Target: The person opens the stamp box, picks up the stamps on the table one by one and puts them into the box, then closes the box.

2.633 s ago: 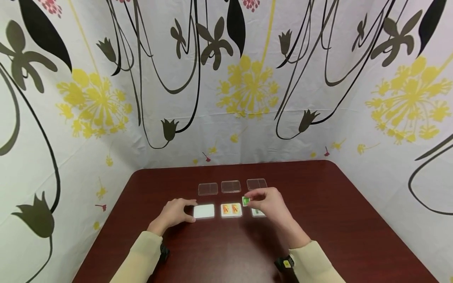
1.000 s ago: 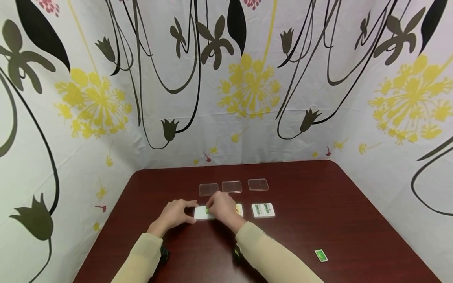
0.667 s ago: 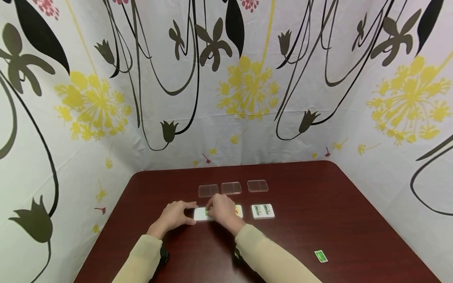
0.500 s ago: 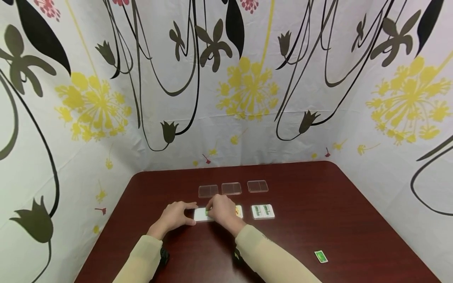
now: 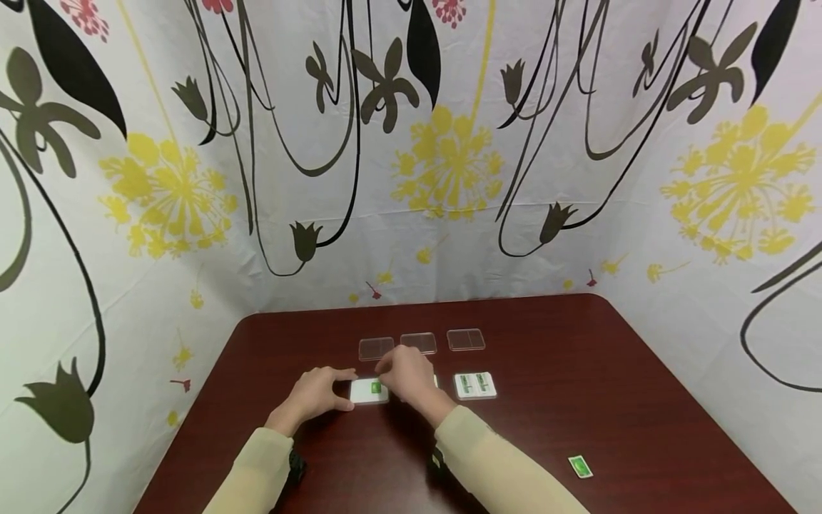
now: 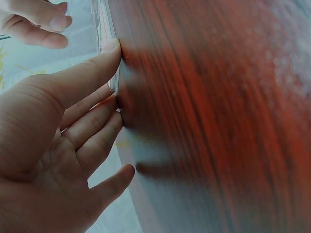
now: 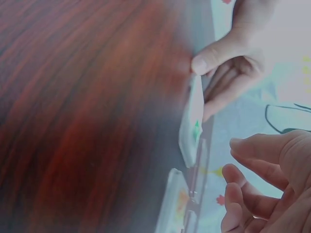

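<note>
My left hand (image 5: 313, 394) grips a flat white case (image 5: 361, 391) at its left end, thumb on the near edge and index finger on the far edge. On the case's right half lies a small green picture card (image 5: 376, 386). Just right of that card hovers my right hand (image 5: 407, 373). In the right wrist view its thumb and fingers (image 7: 243, 194) are apart and hold nothing, facing the case with the green card (image 7: 197, 130). The middle case, with orange pictures (image 7: 180, 204), is mostly behind my right hand in the head view.
Another white case with two green-and-white pictures (image 5: 475, 385) sits to the right. Behind the row lie three clear divided plastic lids (image 5: 466, 339). A second green card (image 5: 581, 467) rests on the dark red table (image 5: 533, 428) at front right. Patterned cloth (image 5: 449, 264) hangs behind.
My right hand carried the green card leftward from near the right case, pressed it onto the left case, then let go and lifted slightly right. My left hand has stayed in place.
</note>
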A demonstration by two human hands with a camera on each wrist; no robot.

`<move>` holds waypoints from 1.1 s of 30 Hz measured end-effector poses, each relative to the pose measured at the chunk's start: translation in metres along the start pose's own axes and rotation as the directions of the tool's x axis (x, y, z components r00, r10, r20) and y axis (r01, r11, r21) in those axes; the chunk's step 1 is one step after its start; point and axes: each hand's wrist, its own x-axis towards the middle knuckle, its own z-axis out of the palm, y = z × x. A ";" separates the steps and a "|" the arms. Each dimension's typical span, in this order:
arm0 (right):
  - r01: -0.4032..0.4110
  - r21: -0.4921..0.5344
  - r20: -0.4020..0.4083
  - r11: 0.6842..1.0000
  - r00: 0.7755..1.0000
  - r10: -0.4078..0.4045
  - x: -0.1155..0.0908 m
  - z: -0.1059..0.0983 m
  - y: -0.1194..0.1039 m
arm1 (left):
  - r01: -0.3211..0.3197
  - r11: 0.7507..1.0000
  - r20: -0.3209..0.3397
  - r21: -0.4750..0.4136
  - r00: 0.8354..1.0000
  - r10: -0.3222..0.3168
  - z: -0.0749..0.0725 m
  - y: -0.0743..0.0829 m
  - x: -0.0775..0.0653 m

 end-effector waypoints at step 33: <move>-0.059 0.356 -0.100 0.933 0.990 0.101 -0.061 -0.090 0.046 | -0.020 1.000 -0.012 -0.019 1.000 0.020 0.003 0.002 -0.004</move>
